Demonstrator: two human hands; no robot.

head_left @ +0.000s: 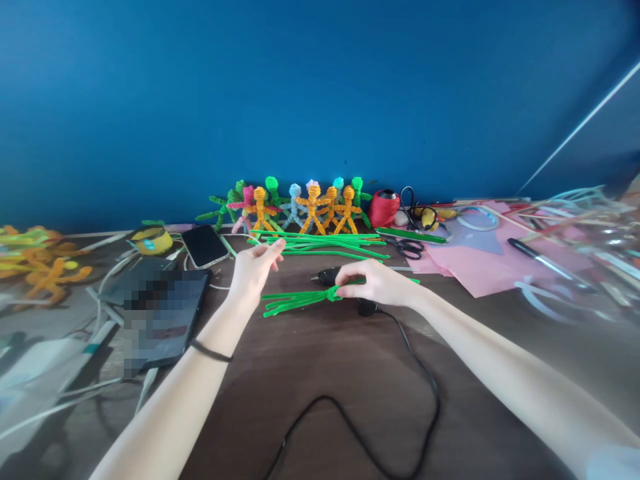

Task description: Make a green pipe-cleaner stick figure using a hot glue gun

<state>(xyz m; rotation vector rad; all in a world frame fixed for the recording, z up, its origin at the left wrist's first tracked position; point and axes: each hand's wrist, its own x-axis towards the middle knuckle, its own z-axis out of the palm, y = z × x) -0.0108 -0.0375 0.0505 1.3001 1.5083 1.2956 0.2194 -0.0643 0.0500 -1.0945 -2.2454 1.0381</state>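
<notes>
In my right hand (374, 283) is a bundle of bright green pipe cleaners (300, 302), pinched at a twisted knot between thumb and fingers. The loose ends of the bundle fan out leftward above the table. My left hand (256, 267) has its thumb and forefinger pressed together at the left end of a pile of loose green pipe cleaners (325, 245). Whether a strand is between those fingertips cannot be made out. Just behind my right hand lies a black tool with a pointed tip (327, 275), partly covered, perhaps a glue gun.
Several pipe-cleaner figures (313, 203) stand against the blue wall. At left are a phone (204, 245), a dark tablet (173, 320) and orange figures (55, 270). Scissors (409, 248), pink paper (475, 267) and a marker (547, 263) lie right. A black cable (435, 400) loops in front.
</notes>
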